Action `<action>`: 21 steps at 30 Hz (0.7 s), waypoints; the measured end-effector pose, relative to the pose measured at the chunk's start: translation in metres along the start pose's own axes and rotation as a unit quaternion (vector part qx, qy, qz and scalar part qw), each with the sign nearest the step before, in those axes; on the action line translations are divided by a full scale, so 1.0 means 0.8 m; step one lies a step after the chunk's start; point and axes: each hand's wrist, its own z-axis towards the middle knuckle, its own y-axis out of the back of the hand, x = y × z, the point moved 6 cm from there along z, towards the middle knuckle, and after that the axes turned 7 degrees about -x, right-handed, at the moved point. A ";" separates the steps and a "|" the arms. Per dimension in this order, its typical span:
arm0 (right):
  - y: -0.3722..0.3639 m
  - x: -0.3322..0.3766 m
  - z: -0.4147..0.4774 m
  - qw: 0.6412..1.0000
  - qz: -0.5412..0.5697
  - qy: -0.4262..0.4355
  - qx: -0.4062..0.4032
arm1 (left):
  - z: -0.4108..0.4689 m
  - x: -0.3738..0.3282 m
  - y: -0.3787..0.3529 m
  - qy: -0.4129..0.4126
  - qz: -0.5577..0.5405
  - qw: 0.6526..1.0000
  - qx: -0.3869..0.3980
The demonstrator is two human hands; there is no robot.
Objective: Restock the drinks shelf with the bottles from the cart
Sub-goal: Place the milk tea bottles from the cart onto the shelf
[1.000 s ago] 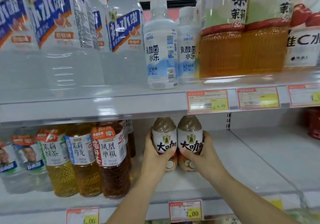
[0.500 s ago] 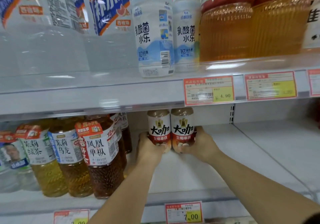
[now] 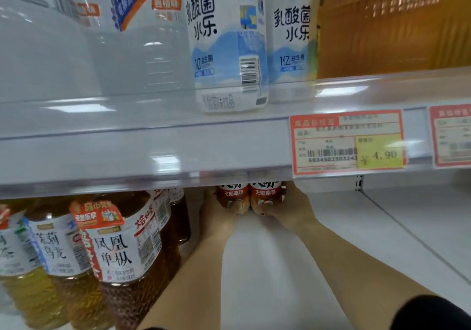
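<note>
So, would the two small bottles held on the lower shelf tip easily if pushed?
Probably not: left bottle and right bottle look squat, upright, touching. The smooth shelf likely lets them slide. Left hand and right hand grip them, adding steadiness.

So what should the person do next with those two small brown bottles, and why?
Probably loosen each grip and draw the hands back. The left hand holds the left bottle and the right hand the right bottle, side by side far back on the lower shelf beside the tea bottles; whether their bases touch it is unclear.
</note>
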 end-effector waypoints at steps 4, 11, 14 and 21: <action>-0.008 -0.004 0.009 1.000 -0.018 -0.007 -0.005 | -0.001 -0.008 0.002 -0.016 0.026 0.999 -0.012; -0.015 -0.001 0.014 0.992 -0.122 -0.019 -0.011 | 0.004 -0.011 0.004 -0.035 0.073 0.996 -0.031; -0.016 0.000 0.010 0.993 -0.110 -0.029 0.009 | -0.001 -0.017 0.002 -0.043 0.082 0.996 -0.014; 0.031 0.050 -0.072 0.981 -0.140 0.030 0.128 | -0.069 -0.062 0.010 -0.038 0.079 0.995 0.050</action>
